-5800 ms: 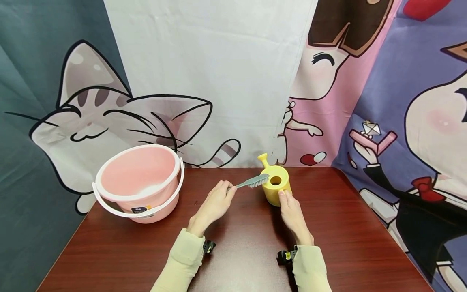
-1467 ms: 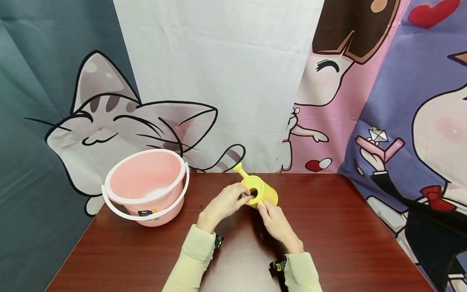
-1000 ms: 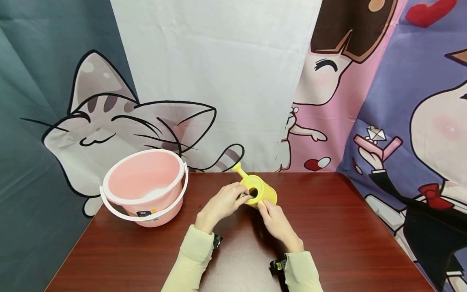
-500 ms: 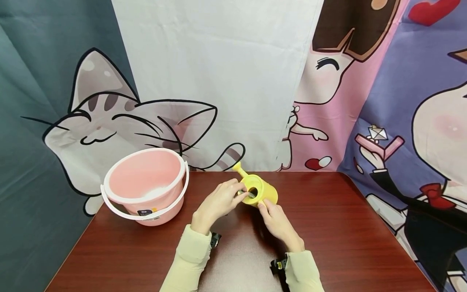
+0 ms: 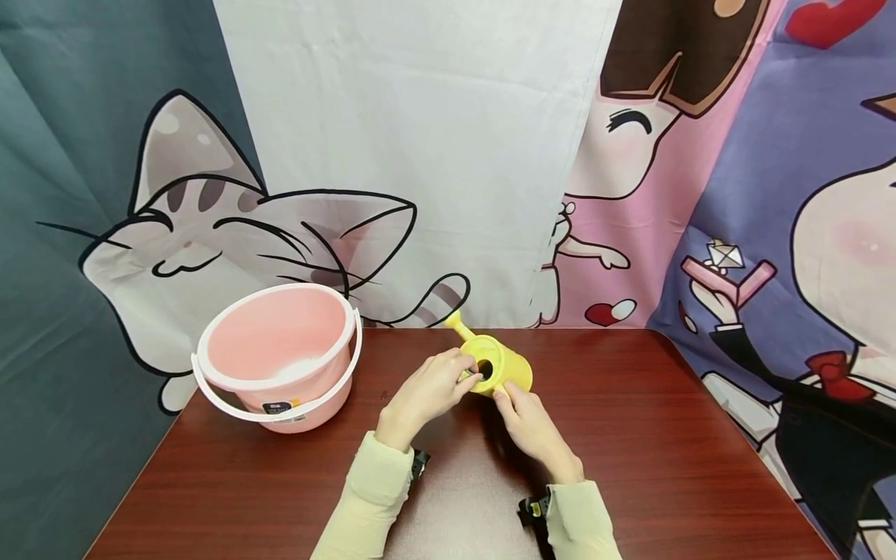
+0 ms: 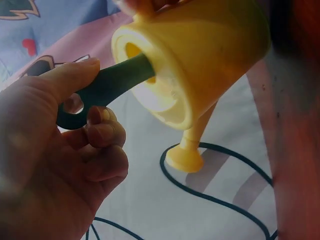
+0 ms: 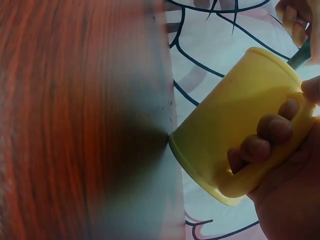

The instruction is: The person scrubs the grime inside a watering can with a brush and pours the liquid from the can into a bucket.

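A pink bucket [image 5: 280, 334] stands left of the tilted yellow watering can [image 5: 516, 369]; beside the can, the left hand [image 5: 425, 393] pinches a green brush [image 6: 120, 80] reaching inside it; the right hand [image 5: 534, 428] grips the can's handle [image 7: 250, 180].

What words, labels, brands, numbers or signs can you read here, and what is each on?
No text is readable.
Pink bucket: dark label with pale marks, too small to read.
Black wrist device, right arm: yellow-green patch, too small to tell.
Yellow watering can: no lettering on the visible sides.
Green handle: none on the visible part.
Backdrop: cartoon drawings, no lettering seen.
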`<state>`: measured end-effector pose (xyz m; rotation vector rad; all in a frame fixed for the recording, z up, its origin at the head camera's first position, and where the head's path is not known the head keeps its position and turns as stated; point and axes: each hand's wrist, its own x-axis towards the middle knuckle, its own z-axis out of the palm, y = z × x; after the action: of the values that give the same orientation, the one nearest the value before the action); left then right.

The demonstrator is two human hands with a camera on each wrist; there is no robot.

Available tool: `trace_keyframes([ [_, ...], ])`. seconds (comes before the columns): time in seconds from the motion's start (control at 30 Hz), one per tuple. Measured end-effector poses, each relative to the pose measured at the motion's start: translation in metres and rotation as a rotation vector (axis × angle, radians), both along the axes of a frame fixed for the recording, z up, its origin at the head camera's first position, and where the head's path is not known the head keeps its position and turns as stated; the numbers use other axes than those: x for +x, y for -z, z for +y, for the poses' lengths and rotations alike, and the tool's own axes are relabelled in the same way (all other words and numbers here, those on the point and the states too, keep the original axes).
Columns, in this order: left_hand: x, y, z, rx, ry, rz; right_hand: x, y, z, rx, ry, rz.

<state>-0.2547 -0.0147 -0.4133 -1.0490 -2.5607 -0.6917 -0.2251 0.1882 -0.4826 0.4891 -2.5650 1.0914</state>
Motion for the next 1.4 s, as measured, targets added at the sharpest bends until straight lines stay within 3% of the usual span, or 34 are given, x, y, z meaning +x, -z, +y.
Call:
trace_keyframes([
  [0.27, -0.002, 0.009, 0.009, -0.03, -0.008, -0.005, 0.0, 0.0, 0.0, 0.007, -0.004, 0.011],
  [0.5, -0.003, 0.014, 0.01, -0.029, -0.022, 0.022, 0.001, 0.0, 0.001, 0.013, -0.001, -0.012],
  [0.67, -0.003, 0.014, 0.01, -0.041, -0.022, 0.0, 0.002, 0.0, 0.001, 0.011, -0.002, -0.012],
  [0.77, -0.001, 0.012, 0.01, -0.067, -0.033, 0.008, 0.002, 0.0, 0.0, 0.007, -0.006, -0.009],
  [0.97, 0.004, 0.006, 0.009, -0.103, -0.069, 0.099, 0.001, 0.0, 0.001, -0.006, -0.019, 0.008],
  [1.4, 0.014, -0.012, -0.001, -0.051, -0.089, 0.153, -0.001, 0.0, 0.002, -0.008, -0.011, 0.0],
])
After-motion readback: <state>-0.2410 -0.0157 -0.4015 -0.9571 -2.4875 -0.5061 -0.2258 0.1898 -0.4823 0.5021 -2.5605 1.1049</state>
